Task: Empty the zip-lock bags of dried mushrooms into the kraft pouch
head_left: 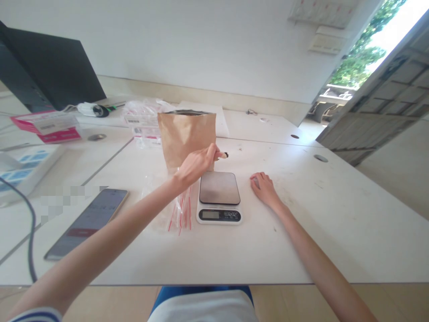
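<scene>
My left hand (198,163) reaches across in front of a brown paper bag (182,134), above the back edge of a kitchen scale (219,188). Its fingers are pinched, and a small dark thing (226,155) shows at their tips, too small to name. The scale's steel plate bears nothing, and its display cannot be read. To the right of the scale, my right hand (263,188) lies on the table with fingers stretched out and holds nothing I can see. Clear zip bags (181,208) with red strips lie left of the scale, partly under my left forearm.
A phone (89,221) lies on the white table (268,250) at left. Behind it are a power strip (28,167), pink-and-white boxes (50,127) and a monitor (53,67). Plastic-wrapped packs (144,118) stand behind the paper bag. A cable (31,232) hangs at the left edge.
</scene>
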`<state>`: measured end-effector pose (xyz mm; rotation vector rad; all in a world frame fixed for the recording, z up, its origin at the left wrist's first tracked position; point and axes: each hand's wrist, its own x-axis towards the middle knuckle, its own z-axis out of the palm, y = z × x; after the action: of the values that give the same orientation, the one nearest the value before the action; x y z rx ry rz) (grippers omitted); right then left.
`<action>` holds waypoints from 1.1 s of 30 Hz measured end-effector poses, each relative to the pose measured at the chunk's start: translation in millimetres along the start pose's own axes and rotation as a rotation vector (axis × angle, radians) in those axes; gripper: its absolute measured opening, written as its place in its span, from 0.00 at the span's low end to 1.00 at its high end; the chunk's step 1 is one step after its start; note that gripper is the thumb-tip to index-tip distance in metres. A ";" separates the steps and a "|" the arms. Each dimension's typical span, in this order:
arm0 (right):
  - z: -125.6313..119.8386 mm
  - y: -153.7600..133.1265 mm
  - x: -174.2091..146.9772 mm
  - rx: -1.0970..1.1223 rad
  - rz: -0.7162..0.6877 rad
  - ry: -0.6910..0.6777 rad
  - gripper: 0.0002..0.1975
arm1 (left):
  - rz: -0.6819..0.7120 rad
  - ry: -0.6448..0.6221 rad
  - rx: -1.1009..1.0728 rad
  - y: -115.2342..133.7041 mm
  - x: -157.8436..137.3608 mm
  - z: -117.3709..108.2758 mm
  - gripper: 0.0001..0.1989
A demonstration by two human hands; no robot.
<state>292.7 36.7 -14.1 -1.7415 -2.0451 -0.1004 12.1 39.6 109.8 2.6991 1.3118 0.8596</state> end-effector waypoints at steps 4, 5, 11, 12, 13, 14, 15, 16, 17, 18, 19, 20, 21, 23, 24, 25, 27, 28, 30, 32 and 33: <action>-0.6 0.5 -0.3 -0.002 -0.009 -0.010 0.09 | 0.055 -0.190 0.202 0.8 -8.8 29.4 0.09; -1.0 0.3 -0.5 -0.002 -0.009 -0.013 0.09 | 0.061 -0.209 0.224 1.2 -9.9 34.8 0.09; -3.8 -1.7 -1.3 -0.001 -0.006 -0.032 0.09 | 0.136 -0.245 0.267 6.2 -14.9 44.1 0.14; -4.0 -2.1 -1.3 -0.002 -0.002 -0.034 0.09 | 0.153 -0.229 0.264 6.5 -14.2 38.8 0.14; -4.0 -2.5 -1.2 -0.004 0.002 -0.036 0.09 | 0.164 -0.192 0.258 6.1 -12.4 30.9 0.14; -4.0 -2.9 -1.2 -0.005 0.007 -0.038 0.09 | 0.167 -0.121 0.245 4.6 -9.5 20.8 0.14; -4.0 -3.2 -1.1 -0.006 0.011 -0.039 0.09 | 0.157 -0.013 0.229 1.8 -5.4 9.1 0.13; -4.0 -3.6 -1.0 -0.007 0.015 -0.040 0.09 | 0.137 0.126 0.207 -2.4 -0.2 -3.5 0.13; -4.0 -3.8 -1.0 -0.007 0.018 -0.039 0.09 | 0.098 0.269 0.184 -8.0 5.7 -16.0 0.12; -4.0 -4.0 -1.0 -0.006 0.019 -0.038 0.09 | 0.033 0.402 0.182 -14.8 12.1 -27.8 0.11; -4.0 -4.2 -1.0 -0.004 0.019 -0.037 0.09 | -0.034 0.477 0.180 -22.5 18.5 -38.0 0.10; -3.9 -4.2 -0.9 -0.003 0.019 -0.035 0.09 | -0.099 0.497 0.180 -30.6 24.5 -46.3 0.09; -3.7 -4.1 -0.9 -0.002 0.018 -0.032 0.09 | -0.151 0.466 0.182 -38.5 29.5 -52.5 0.08; -3.3 -3.6 -0.9 0.001 0.015 -0.027 0.09 | -0.218 0.341 0.193 -52.1 36.2 -59.6 0.07; -3.1 -3.2 -0.8 0.002 0.012 -0.024 0.09 | -0.241 0.301 0.181 -57.1 38.0 -61.5 0.07; -2.8 -2.8 -0.8 0.004 0.009 -0.021 0.09 | -0.249 0.289 0.165 -60.6 39.2 -62.8 0.07; -2.5 -2.0 -0.7 0.005 0.002 -0.017 0.09 | -0.230 0.358 0.135 -64.3 41.4 -65.7 0.08; -2.3 -1.6 -0.7 0.005 -0.001 -0.016 0.09 | -0.205 0.416 0.134 -64.9 43.2 -67.5 0.08; -2.1 -1.1 -0.7 0.004 -0.002 -0.013 0.09 | -0.155 0.494 0.171 -65.3 48.5 -71.0 0.09; -1.9 -1.0 -0.8 0.003 0.001 -0.010 0.09 | -0.136 0.464 0.214 -65.4 54.7 -72.7 0.08; -1.8 -1.0 -0.9 0.002 0.004 -0.008 0.09 | -0.135 0.405 0.227 -65.2 57.2 -72.5 0.09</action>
<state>292.3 35.0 -12.6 -1.7472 -2.0473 -0.0901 -41.8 108.1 181.8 2.6433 1.7406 1.3712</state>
